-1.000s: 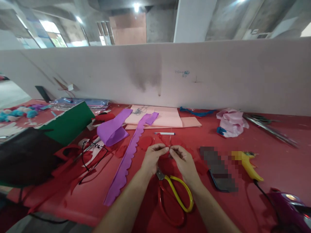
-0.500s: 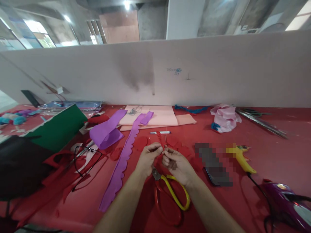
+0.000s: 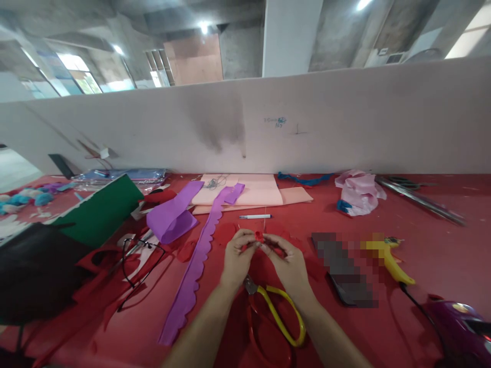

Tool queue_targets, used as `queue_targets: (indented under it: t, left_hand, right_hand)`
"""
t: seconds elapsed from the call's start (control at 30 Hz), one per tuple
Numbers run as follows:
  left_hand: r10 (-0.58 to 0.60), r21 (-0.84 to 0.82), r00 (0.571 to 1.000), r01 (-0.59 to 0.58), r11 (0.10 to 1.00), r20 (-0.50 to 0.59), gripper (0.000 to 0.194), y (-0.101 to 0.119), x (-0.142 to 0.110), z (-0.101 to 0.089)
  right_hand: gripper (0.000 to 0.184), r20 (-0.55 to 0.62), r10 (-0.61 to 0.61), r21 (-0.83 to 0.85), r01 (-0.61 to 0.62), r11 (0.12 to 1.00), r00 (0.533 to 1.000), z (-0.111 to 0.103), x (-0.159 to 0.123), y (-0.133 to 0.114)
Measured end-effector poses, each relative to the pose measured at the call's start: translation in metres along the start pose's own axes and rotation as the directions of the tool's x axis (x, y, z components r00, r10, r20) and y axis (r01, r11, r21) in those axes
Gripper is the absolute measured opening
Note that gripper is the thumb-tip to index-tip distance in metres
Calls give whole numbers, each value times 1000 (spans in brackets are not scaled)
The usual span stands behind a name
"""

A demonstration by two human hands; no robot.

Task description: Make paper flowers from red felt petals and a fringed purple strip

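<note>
My left hand (image 3: pixel 237 258) and my right hand (image 3: pixel 288 261) meet over the red table (image 3: pixel 441 245), both pinched on a small red felt piece (image 3: pixel 259 236) rolled between the fingertips. Just below my wrists lie scissors with one yellow and one red handle (image 3: pixel 278 317). A white pen (image 3: pixel 255 216) lies beyond my hands. Red felt cutouts (image 3: pixel 225 232) are scattered around them.
A scalloped purple strip (image 3: pixel 195 266) and a purple fold (image 3: pixel 172 217) lie to the left, near spectacles (image 3: pixel 141 255), green felt (image 3: pixel 102 209) and black felt (image 3: pixel 34 271). Pink sheets (image 3: pixel 249 191) sit at the back. A yellow glue gun (image 3: pixel 391 258), a phone (image 3: pixel 345 281), pink cloth (image 3: pixel 360 191) and a purple object (image 3: pixel 460 322) lie right.
The red felt strip that stood up from my fingers has been wound down into a small roll between them. My hands stayed together over the scissors.
</note>
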State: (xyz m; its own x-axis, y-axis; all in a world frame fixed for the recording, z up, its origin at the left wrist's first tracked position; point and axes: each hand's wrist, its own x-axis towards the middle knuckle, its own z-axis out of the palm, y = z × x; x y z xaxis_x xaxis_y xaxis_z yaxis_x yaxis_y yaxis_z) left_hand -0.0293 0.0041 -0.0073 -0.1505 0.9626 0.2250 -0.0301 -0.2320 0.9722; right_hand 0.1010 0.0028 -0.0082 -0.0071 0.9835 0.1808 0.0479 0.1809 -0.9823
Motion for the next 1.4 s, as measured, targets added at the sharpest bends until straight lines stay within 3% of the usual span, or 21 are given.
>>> queue_targets:
  t: [0.23, 0.37, 0.47, 0.6, 0.73, 0.83, 1.03, 1.3, 1.4]
  left_hand:
    - [-14, 42, 998, 11, 999, 68, 13, 7, -2, 0]
    - [-44, 71, 999, 44, 997, 9, 11, 7, -2, -2]
    - [-18, 36, 999, 20, 999, -45, 30, 9, -2, -4]
    - [-26, -62, 999, 27, 998, 23, 36, 15, -2, -9]
    - [73, -218, 994, -55, 974, 78, 54, 21, -2, -16]
    - [104, -281, 989, -71, 957, 106, 40, 26, -2, -20]
    - [82, -179, 994, -68, 981, 68, 9, 28, -1, -18]
    - [-76, -256, 997, 75, 964, 6, 10, 20, 4, -19]
    - [-140, -333, 990, 131, 934, -2, 22, 18, 5, -18]
  right_hand:
    - [27, -47, 46, -7, -46, 999, 998, 3, 1, 2]
    - [24, -86, -11, -89, 4, 996, 996, 1, 0, 3]
    - [18, -73, -87, -131, 77, 988, 994, 1, -1, 3]
    - [15, -25, -196, -158, 190, 969, 980, 3, -1, 3]
    - [13, -20, -192, -138, 187, 973, 981, 6, -1, 5]
    - [13, -35, -192, -145, 185, 972, 981, 7, -1, 8]
    - [14, 41, -250, -237, 253, 938, 967, 6, -3, 7]
    - [16, 89, -258, -313, 273, 910, 962, 5, -5, 3]
    - [18, 94, -221, -287, 239, 928, 971, 5, -5, 2]
